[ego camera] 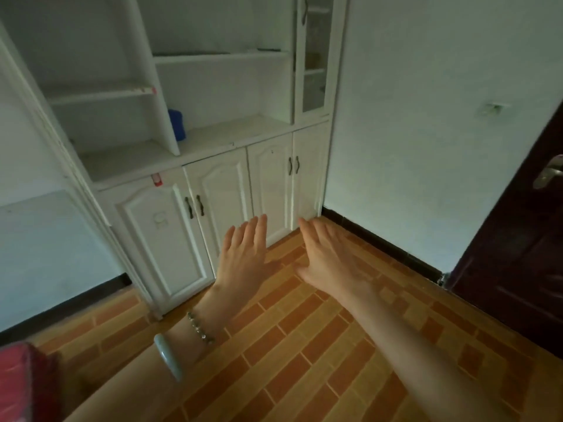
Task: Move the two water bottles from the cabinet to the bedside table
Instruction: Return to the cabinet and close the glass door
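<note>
A white cabinet (213, 141) with open shelves above and closed lower doors fills the upper left. A blue object (177, 124) stands on its counter shelf, half hidden behind a divider; I cannot tell if it is a bottle. No clear water bottle shows. My left hand (243, 254) and my right hand (326, 254) are held out flat side by side, fingers apart, holding nothing, in front of the lower doors. A bead bracelet and a pale bangle sit on my left wrist.
Four closed lower doors with dark handles (195, 207) face me. A narrow glass-front door (315, 56) is at the cabinet's right end. A dark wooden door (524, 245) with a metal handle stands at right. Orange tiled floor (304, 345); something red (21, 382) at bottom left.
</note>
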A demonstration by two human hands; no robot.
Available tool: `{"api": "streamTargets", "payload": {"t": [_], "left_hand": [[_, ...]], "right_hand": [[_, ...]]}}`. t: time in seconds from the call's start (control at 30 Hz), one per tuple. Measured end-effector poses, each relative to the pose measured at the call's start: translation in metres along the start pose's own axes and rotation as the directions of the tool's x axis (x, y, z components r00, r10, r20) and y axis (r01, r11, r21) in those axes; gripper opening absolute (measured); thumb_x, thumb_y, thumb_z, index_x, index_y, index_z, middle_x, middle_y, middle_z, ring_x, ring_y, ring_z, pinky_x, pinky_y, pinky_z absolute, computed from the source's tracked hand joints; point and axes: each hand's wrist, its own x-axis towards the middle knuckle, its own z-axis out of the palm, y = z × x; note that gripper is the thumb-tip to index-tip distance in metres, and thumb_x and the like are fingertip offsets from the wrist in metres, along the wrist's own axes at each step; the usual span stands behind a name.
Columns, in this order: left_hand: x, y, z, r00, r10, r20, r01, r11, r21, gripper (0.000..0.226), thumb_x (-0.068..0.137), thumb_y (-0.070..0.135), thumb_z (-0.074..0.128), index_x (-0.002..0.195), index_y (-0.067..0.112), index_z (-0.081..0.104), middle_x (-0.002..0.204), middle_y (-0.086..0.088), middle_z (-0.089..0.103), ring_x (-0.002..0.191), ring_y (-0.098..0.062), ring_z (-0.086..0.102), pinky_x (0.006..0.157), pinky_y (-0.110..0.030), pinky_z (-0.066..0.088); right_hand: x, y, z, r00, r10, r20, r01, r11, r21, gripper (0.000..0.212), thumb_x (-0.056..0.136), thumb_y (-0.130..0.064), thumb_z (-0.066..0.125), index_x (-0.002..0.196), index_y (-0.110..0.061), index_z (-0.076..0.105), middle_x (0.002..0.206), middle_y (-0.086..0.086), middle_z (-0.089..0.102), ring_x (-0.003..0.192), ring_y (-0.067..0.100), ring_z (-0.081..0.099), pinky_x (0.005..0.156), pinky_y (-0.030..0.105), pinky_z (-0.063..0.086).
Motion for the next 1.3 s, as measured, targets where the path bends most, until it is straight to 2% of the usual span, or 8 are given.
{"api": "streamTargets", "payload": {"t": [0.3,0.6,0.73,0.87,1.0,1.13,1.3], "left_hand": [[0.065,-0.081,0.031,0.955,-0.291,-0.057,0.296,0.948,0.119,0.087,0.08,0.051,0.06,0.144,0.006,0.021,0.147,-0.013,0.033,0.135,-0.03,0.03,0.112,-0.044,0.02],[0.089,-0.15,0.026,0.797,-0.576,-0.182,0.604,0.774,0.192,0.086,0.074,0.047,0.068,0.139,0.005,0.03,0.14,-0.015,0.043,0.127,-0.033,0.042,0.107,-0.047,0.028],[0.086,-0.178,0.024,0.724,-0.641,-0.255,0.689,0.696,0.203,0.087,0.07,0.045,0.074,0.135,0.003,0.035,0.134,-0.018,0.049,0.121,-0.037,0.049,0.103,-0.053,0.034],[0.083,-0.213,0.027,0.65,-0.71,-0.273,0.76,0.606,0.234,0.088,0.073,0.047,0.069,0.139,0.003,0.03,0.139,-0.017,0.044,0.126,-0.035,0.044,0.107,-0.049,0.03],[0.089,-0.256,0.035,0.614,-0.735,-0.287,0.789,0.557,0.26,0.089,0.075,0.048,0.067,0.14,0.002,0.027,0.14,-0.018,0.043,0.126,-0.035,0.043,0.107,-0.049,0.03],[0.098,-0.307,0.041,0.575,-0.757,-0.31,0.817,0.513,0.263,0.09,0.074,0.046,0.069,0.139,0.0,0.028,0.137,-0.019,0.045,0.123,-0.035,0.046,0.105,-0.049,0.033],[0.114,-0.363,0.039,0.547,-0.759,-0.355,0.837,0.493,0.236,0.084,0.078,0.048,0.063,0.138,-0.001,0.029,0.136,-0.019,0.047,0.122,-0.035,0.047,0.105,-0.049,0.033]], "right_hand": [[0.144,-0.009,0.045,0.959,-0.284,-0.006,0.284,0.957,0.054,0.086,0.081,-0.046,0.062,0.144,-0.011,0.014,0.146,0.013,0.032,0.13,0.029,0.032,0.105,0.04,0.028],[0.252,-0.047,0.076,0.832,-0.555,-0.016,0.55,0.82,0.155,0.084,0.083,-0.047,0.059,0.145,-0.011,0.014,0.149,0.014,0.028,0.133,0.029,0.029,0.108,0.041,0.025],[0.282,-0.076,0.09,0.769,-0.638,-0.04,0.632,0.75,0.197,0.083,0.085,-0.048,0.055,0.145,-0.012,0.012,0.15,0.012,0.024,0.135,0.029,0.023,0.11,0.039,0.02],[0.313,-0.108,0.103,0.719,-0.691,-0.076,0.687,0.689,0.23,0.081,0.086,-0.049,0.054,0.145,-0.011,0.014,0.149,0.012,0.028,0.135,0.028,0.025,0.11,0.04,0.021],[0.347,-0.14,0.118,0.682,-0.725,-0.098,0.72,0.643,0.26,0.081,0.086,-0.048,0.054,0.145,-0.01,0.014,0.15,0.013,0.026,0.136,0.029,0.024,0.11,0.039,0.02],[0.388,-0.169,0.133,0.657,-0.746,-0.111,0.745,0.618,0.252,0.082,0.083,-0.045,0.06,0.144,-0.008,0.019,0.145,0.015,0.033,0.132,0.031,0.03,0.108,0.041,0.025],[0.437,-0.204,0.148,0.651,-0.743,-0.156,0.754,0.609,0.248,0.082,0.074,-0.039,0.072,0.137,-0.002,0.035,0.133,0.021,0.047,0.121,0.036,0.044,0.1,0.046,0.035]]}}
